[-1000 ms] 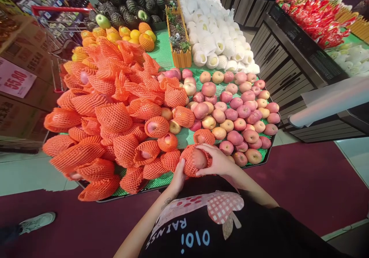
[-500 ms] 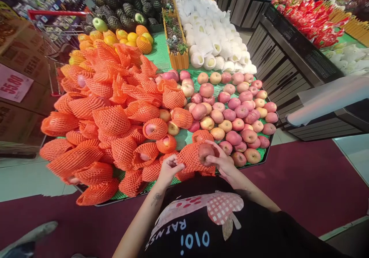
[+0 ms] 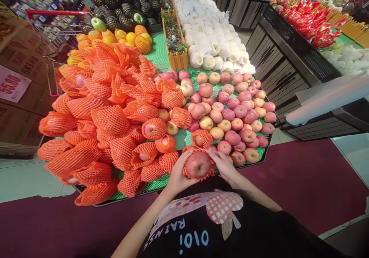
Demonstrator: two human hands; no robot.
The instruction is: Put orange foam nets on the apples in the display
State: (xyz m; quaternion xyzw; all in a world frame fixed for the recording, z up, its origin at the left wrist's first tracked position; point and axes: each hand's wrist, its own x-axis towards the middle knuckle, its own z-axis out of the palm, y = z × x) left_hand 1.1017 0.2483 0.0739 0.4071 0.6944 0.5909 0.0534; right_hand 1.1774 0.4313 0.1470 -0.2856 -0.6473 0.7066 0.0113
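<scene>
Both my hands hold one red apple (image 3: pixel 197 164) at the near edge of the display table. An orange foam net sleeve (image 3: pixel 188 150) is pulled down around the apple's sides, leaving its top bare. My left hand (image 3: pixel 176 175) cups the apple's left side, fingers curled on the sleeve. On the apple's right, my right hand (image 3: pixel 224 166) grips the sleeve's edge. Just beyond lie bare apples (image 3: pixel 230 114) and a heap of orange-sleeved apples (image 3: pixel 109 112).
The table's green mat (image 3: pixel 184 137) ends at a dark rim (image 3: pixel 253 162) by my body. Farther back are white-sleeved fruit (image 3: pixel 210 39), dark green fruit (image 3: pixel 121 4) and a wooden planter (image 3: pixel 174 39). A shopping cart (image 3: pixel 49 31) stands at left, a dark counter (image 3: pixel 291 66) at right.
The sleeve covered most of the apple a second ago; my hands have pushed it down so the apple's top now shows, and the apple has come closer to my body.
</scene>
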